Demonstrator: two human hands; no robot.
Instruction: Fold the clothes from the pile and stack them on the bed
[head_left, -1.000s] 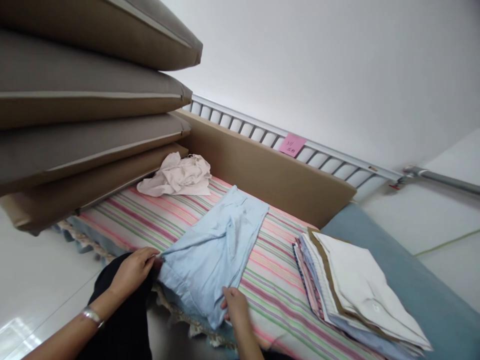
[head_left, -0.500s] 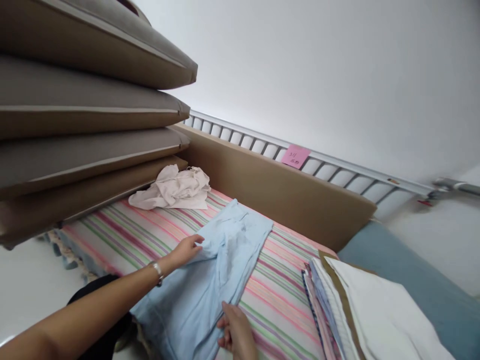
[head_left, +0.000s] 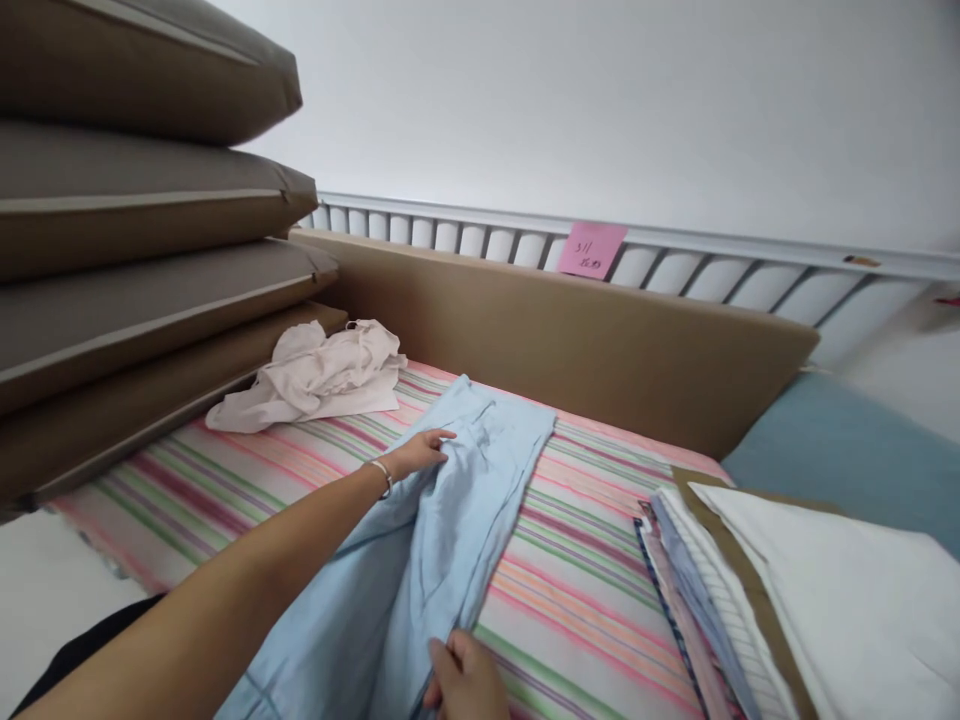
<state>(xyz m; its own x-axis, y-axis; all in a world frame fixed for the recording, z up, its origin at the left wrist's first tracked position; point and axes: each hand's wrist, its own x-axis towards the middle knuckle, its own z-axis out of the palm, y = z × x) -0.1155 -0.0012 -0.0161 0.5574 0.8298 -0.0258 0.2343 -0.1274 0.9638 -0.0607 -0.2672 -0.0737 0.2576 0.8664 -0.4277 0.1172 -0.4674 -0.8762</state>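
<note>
A pair of light blue trousers (head_left: 457, 520) lies lengthwise over a striped cloth, its narrower end toward the back and its wider part spreading toward me. My left hand (head_left: 420, 452), with a bracelet at the wrist, pinches the fabric near the upper middle, where a crease runs down. At the bottom of the view, my right hand (head_left: 469, 680) is closed on the garment's right edge. Part of that hand is cut off by the frame, and the near end of the garment is partly hidden behind my left forearm.
Beige cushions (head_left: 150, 220) are stacked at the left. A crumpled white cloth (head_left: 322, 375) lies beside them on the striped cloth (head_left: 585, 610). Folded clothes (head_left: 840, 580) are piled at the right. A brown board (head_left: 540, 335) and a pink note (head_left: 592, 250) are at the back.
My left hand has moved forward and right along the trousers, and its fingers now pinch the fabric. My right hand has closed on the edge. The view has turned slightly.
</note>
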